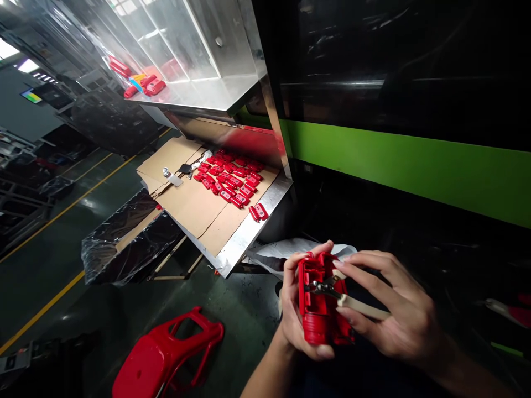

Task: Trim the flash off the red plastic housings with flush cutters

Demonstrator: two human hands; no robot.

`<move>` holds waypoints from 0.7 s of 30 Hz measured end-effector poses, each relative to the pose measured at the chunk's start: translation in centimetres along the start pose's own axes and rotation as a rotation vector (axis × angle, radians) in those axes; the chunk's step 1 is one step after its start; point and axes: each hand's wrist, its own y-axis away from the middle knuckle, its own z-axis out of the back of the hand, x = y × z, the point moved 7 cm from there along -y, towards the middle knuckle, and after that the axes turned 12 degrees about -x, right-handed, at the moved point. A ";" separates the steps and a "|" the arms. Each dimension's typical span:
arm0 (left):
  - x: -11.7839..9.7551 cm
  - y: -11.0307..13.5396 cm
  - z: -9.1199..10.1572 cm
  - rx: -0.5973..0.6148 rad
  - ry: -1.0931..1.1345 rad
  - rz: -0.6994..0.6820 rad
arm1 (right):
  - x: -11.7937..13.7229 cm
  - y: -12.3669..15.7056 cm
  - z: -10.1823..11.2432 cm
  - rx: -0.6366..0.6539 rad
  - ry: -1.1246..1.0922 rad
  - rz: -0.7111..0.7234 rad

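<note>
Evidently both hands are busy, held out past the near corner of the steel-edged table (pixel 234 255). Cupped beneath and around it, the left hand (pixel 291 316) grips a hollow red moulded-plastic housing (pixel 319 303), its open side facing up. Fingers and thumb of the right hand (pixel 400 312) hold cream-handled metal nippers (pixel 342 300), grips spread, the head over the housing's hollow; whether the blades touch plastic I can't tell. On the table, flat brown cardboard (pixel 186 213) carries rows of small red plastic pieces (pixel 226 177) towards the right corner, with a pair beside the bare metal edge. A red plastic stool (pixel 143 362) stands on the floor.
</note>
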 end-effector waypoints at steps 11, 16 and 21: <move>-0.1 0.1 0.6 -0.056 -0.045 -0.009 | 0.2 -0.2 0.0 0.007 -0.010 0.044; -0.2 0.1 0.5 -0.044 -0.060 0.000 | 0.1 -0.2 0.0 0.010 0.002 0.053; -0.2 -0.1 0.4 -0.029 -0.073 -0.013 | -0.3 -0.2 0.0 0.011 0.003 0.033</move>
